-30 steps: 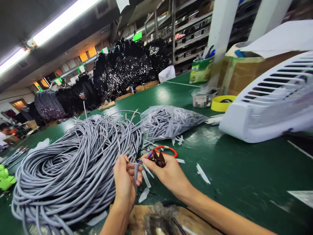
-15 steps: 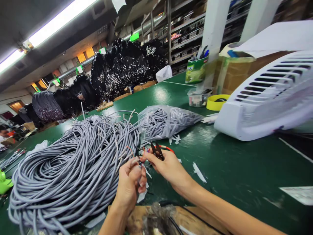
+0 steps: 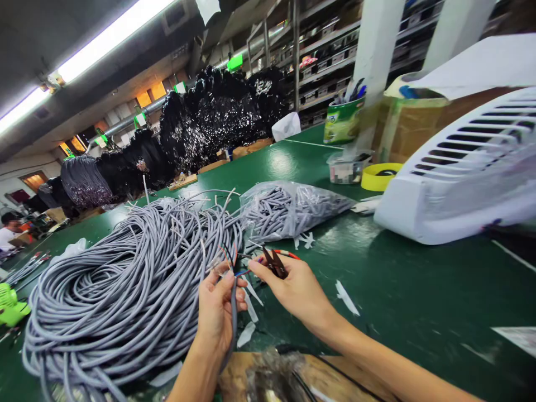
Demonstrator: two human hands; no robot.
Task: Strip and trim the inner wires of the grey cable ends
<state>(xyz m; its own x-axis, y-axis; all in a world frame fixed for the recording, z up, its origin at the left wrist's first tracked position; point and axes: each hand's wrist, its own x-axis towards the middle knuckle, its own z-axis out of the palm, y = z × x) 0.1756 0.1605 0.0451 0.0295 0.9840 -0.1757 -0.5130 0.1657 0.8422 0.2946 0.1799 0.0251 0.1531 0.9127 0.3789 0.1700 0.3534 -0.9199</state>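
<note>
My left hand (image 3: 214, 312) is closed on a grey cable (image 3: 233, 315), which hangs down past the wrist. Thin coloured wires (image 3: 227, 255), black and orange-red among them, fan out of the cable's upper end. Close by on the right, my right hand (image 3: 301, 293) holds small wire cutters (image 3: 274, 263) with dark jaws and a red handle, and its thumb and forefinger pinch a blue wire (image 3: 243, 273) from the cable. The far wire tips are too small to make out. A big coil of grey cables (image 3: 125, 296) lies left of both hands.
Behind my hands lies a clear bag (image 3: 293, 212) of short grey pieces. A white fan-like housing (image 3: 402, 215), yellow tape roll (image 3: 380, 177), plastic box (image 3: 347, 167) and green tin (image 3: 341, 123) stand rightward. White scraps (image 3: 347, 298) litter the green table (image 3: 419, 301). A person (image 3: 10, 231) is far left.
My hands have moved slightly apart. The left hand has turned, and the cable with its fanned wires now shows more plainly. The cutters stay in my right hand.
</note>
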